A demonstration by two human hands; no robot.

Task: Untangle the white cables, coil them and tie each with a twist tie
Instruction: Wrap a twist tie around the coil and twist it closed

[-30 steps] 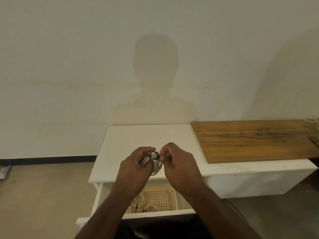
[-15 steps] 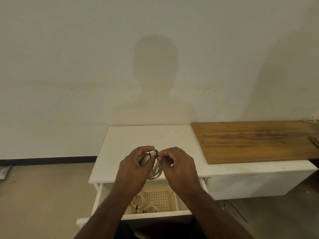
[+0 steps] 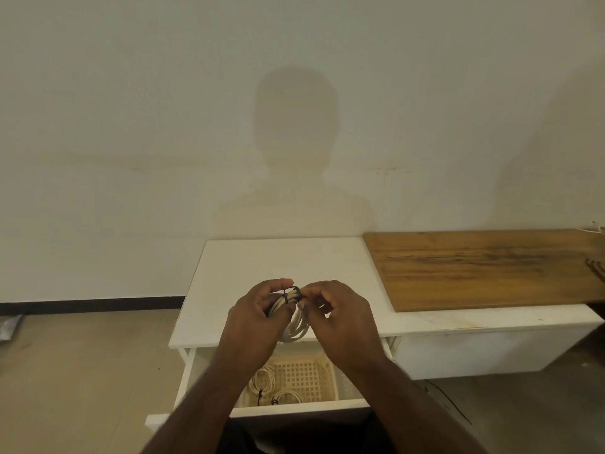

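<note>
Above the white table point(image 3: 262, 267) and its open drawer point(image 3: 294, 408), your left hand point(image 3: 258, 326) curls around the coiled white cable point(image 3: 296, 322), loops hanging downward between both palms. Your right hand point(image 3: 340, 319) pinches the dark twist tie point(image 3: 292, 293) wrapped across the coil's top, its ends pointing toward the right fingertips, the nearer ones.

Partly hidden coil, cut-off edges

The left hand point(image 3: 258, 319) covered much of the white cable coil point(image 3: 296, 326); the twist tie point(image 3: 292, 294) was too small to read, and the wooden board point(image 3: 484, 267) ran off the right edge.
</note>
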